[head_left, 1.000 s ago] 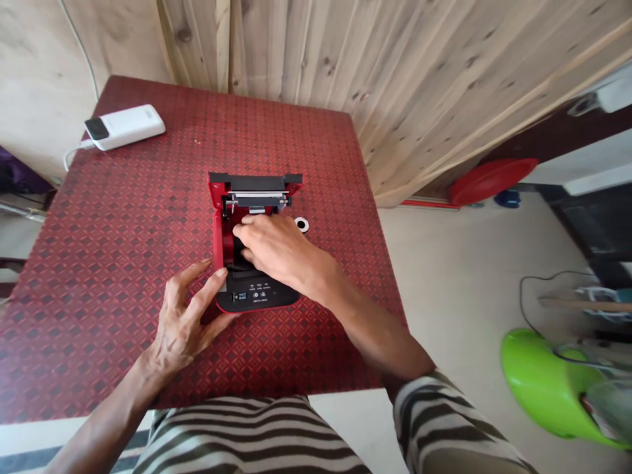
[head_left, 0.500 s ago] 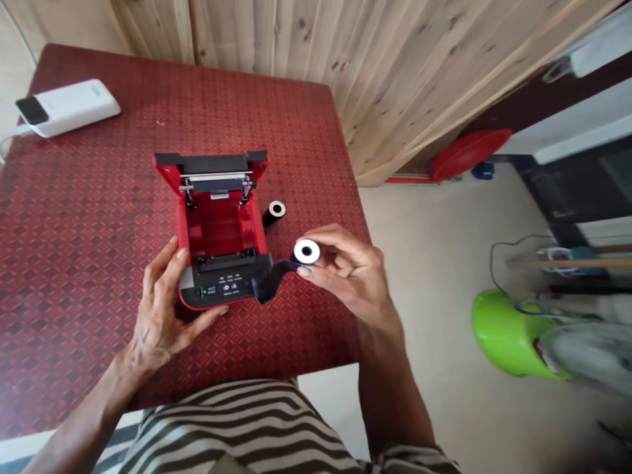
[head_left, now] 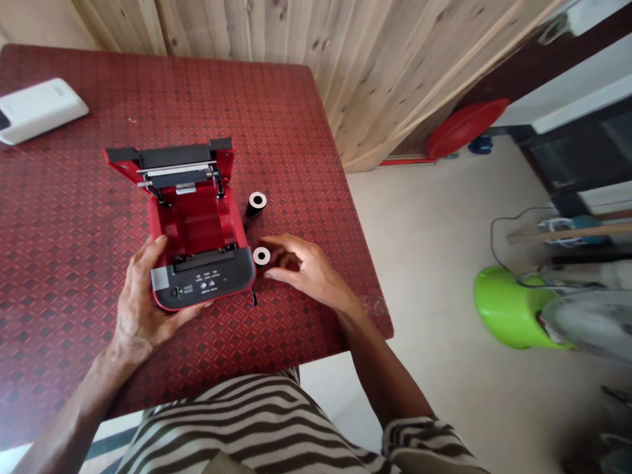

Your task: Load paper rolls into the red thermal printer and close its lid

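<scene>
A red and black label printer [head_left: 201, 280] stands on the table with its lid [head_left: 170, 158] raised, showing a bare red compartment. My left hand [head_left: 141, 296] grips its left side and front edge, fingers along the side and thumb low in front. Close against the printer's right side, a black ribbon roll with a white core [head_left: 261, 255] stands on the table. My right hand [head_left: 301, 266] is beside this roll, fingers apart, index finger above and thumb below it. A second black roll with a white core [head_left: 257, 201] rests farther back, beside the compartment.
A white power bank [head_left: 42, 108] lies at the far left of the red patterned table [head_left: 276, 131]. Wood panelling [head_left: 276, 33] rises behind. On the floor to the right are a green tub [head_left: 508, 309] and a red round object [head_left: 467, 128].
My right hand has brought the ribbon roll left and down to the table beside the printer, and its fingers have loosened. The dark film no longer stretches out visibly. The view has shifted right.
</scene>
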Tool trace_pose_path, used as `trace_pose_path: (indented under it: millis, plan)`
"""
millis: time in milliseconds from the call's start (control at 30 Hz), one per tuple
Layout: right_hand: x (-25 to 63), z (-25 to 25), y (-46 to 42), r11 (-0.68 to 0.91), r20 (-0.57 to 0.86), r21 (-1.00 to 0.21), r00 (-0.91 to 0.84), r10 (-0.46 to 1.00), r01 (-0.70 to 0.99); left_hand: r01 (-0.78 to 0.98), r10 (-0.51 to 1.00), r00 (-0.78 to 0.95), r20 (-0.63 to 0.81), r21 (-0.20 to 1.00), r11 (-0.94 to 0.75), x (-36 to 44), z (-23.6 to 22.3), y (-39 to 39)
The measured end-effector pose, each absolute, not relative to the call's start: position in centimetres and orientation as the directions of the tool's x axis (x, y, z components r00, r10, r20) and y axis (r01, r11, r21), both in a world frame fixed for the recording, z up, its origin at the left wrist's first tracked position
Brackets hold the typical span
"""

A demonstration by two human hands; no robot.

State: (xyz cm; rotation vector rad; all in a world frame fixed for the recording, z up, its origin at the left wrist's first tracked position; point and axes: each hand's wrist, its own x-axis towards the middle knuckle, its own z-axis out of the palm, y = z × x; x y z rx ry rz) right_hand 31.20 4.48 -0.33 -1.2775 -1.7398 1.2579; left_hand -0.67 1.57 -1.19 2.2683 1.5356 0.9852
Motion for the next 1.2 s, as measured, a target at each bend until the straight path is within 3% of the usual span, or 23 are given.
trace_pose_path:
  millis: [100, 200, 367, 467, 633, 733, 800, 867, 1000, 1100, 1200]
  plan:
    - [32.4, -0.2, 6.2, 0.03, -0.073, -0.929, -0.261, 0.963, 0.37, 0.744, 0.895, 0.227, 0.383, 0.525, -0.414, -1.0, -1.1, 1.6]
    - [32.1, -1.1, 9.1, 0.057, 0.026, -0.907, -0.079, 0.997, 0.417, 0.733, 0.882, 0.238, 0.406, 0.521, -0.437, -1.2, -1.1, 1.6]
    - [29.6, -3.2, 13.0, 0.151, 0.08, -0.858, -0.164, 0.983, 0.49, 0.705, 0.869, 0.251, 0.426, 0.535, -0.466, -1.2, -1.3, 1.9]
    - [29.2, -3.2, 13.1, 0.132, 0.086, -0.869, -0.117, 0.989, 0.477, 0.696, 0.864, 0.255, 0.435, 0.538, -0.476, -0.9, -1.3, 1.9]
    - [31.0, 2.1, 10.2, 0.122, 0.093, -0.944, -0.106, 0.99, 0.307, 0.672, 0.866, 0.257, 0.43, 0.564, -0.48, -0.8, -1.7, 1.8]
    - [30.6, 7.3, 8.5, 0.235, 0.149, -0.938, -0.315, 0.937, 0.255, 0.658, 0.866, 0.267, 0.422, 0.577, -0.484, -0.9, -2.0, 1.7]
    - [28.9, 9.7, 7.9, 0.422, 0.229, -0.833, -0.471, 0.852, 0.358, 0.654, 0.865, 0.271, 0.423, 0.578, -0.488, -0.8, -2.1, 1.6]
    - [26.5, 10.6, 7.9, 0.583, 0.246, -0.638, -0.583, 0.774, 0.504, 0.655, 0.86, 0.277, 0.429, 0.571, -0.496, -0.7, -1.9, 1.6]
    - [22.1, 9.8, 8.4, 0.666, 0.075, -0.256, -0.673, 0.736, 0.701, 0.662, 0.854, 0.278, 0.44, 0.556, -0.502, -0.5, -1.7, 1.4]
    - [20.3, 9.4, 8.8, 0.661, -0.011, -0.125, -0.667, 0.745, 0.74, 0.655, 0.865, 0.273, 0.422, 0.576, -0.488, -0.4, -1.7, 1.3]
    - [19.2, 9.7, 9.5, 0.665, -0.133, -0.096, -0.672, 0.728, 0.74, 0.644, 0.876, 0.275, 0.396, 0.601, -0.474, -0.4, -1.7, 1.1]
